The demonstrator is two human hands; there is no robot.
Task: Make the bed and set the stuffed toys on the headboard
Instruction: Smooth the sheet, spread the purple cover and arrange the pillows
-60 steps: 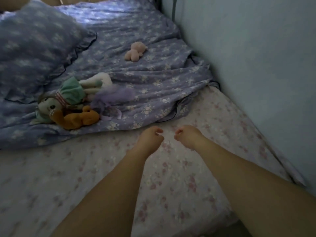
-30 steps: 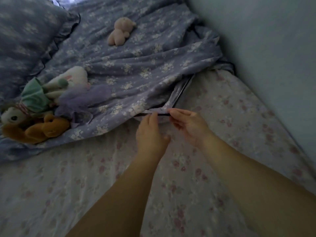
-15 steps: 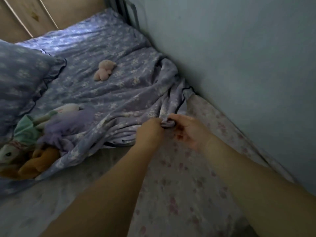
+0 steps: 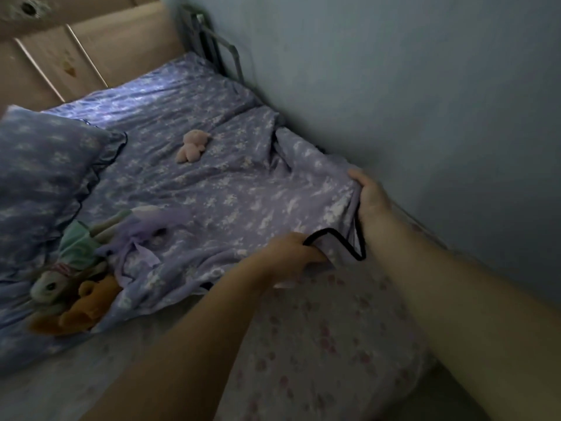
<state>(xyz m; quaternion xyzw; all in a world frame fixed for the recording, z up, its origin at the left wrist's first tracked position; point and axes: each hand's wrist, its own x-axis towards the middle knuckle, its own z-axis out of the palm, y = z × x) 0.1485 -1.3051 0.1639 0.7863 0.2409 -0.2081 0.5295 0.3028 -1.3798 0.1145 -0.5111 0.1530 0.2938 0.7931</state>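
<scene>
The purple floral duvet lies rumpled across the middle of the frame, its dark-piped edge lifted at centre right. The left hand grips that edge from below, fingers curled into the fabric. The right hand is closed round the corner of the duvet at the right, close against the wall, with a loop of piping hanging between the two hands.

On the duvet, above centre, a small pink plush toy lies alone. At lower left a heap of stuffed toys rests on the duvet: a doll in a mint-green dress, a pale plush head with a dark eye, an orange plush animal, and a lilac fabric piece draped partly over them. Which limbs belong to which toy is hard to tell in the dim light. A matching purple pillow with a ruffled edge fills the left side, just beside the heap.

In the upper left the beige headboard rises behind the duvet's far end. A grey metal rail stands where the headboard meets the wall.

Below the lifted edge, the pink-flowered bottom sheet is uncovered across the lower centre and right. Both forearms reach over it from the bottom of the frame. The wall runs diagonally down the right side, tight against the mattress, so the duvet's right side has no room beyond it; the bare sheet in the foreground is the open space.
</scene>
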